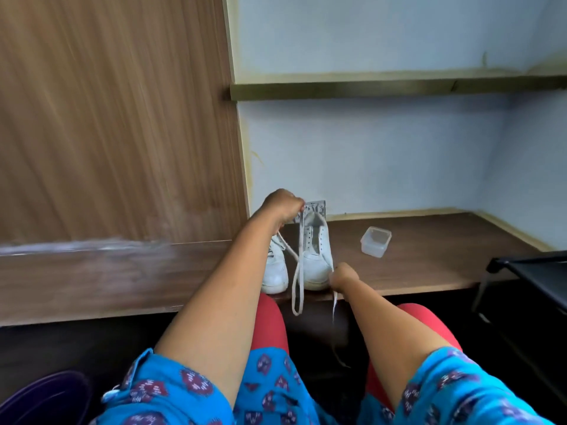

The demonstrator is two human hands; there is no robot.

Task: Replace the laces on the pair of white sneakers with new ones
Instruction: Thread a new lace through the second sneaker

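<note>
Pair of white lace-up sneakers, standing side by side, toes toward the person, at the near edge of the dark wood-grain bench (429,240), close to its left end beside a tall wooden panel (116,118). Left-hand white sneaker (276,268): partly hidden behind the left forearm. Right-hand white sneaker (316,256): tongue and empty eyelet rows visible, lace largely pulled out. Long flat white shoelace (297,277): runs from the raised left hand down across the right-hand sneaker and hangs in a loop below the bench's near edge; a further strand trails down from the right hand. Left hand (282,208): raised above the sneakers' heels, fingers curled, pinching the upper part of the shoelace. Right hand (342,276): at the near edge just beside the right-hand sneaker's toe, fingers closed on the lace strand. Small clear plastic lidded container (376,241): on the bench, right of the sneakers and apart from them. Patterned grey card or packet (316,207): upright against the wall behind the sneakers; detail unclear. Wooden shelf (399,87): mounted on the pale blue wall above.
</note>
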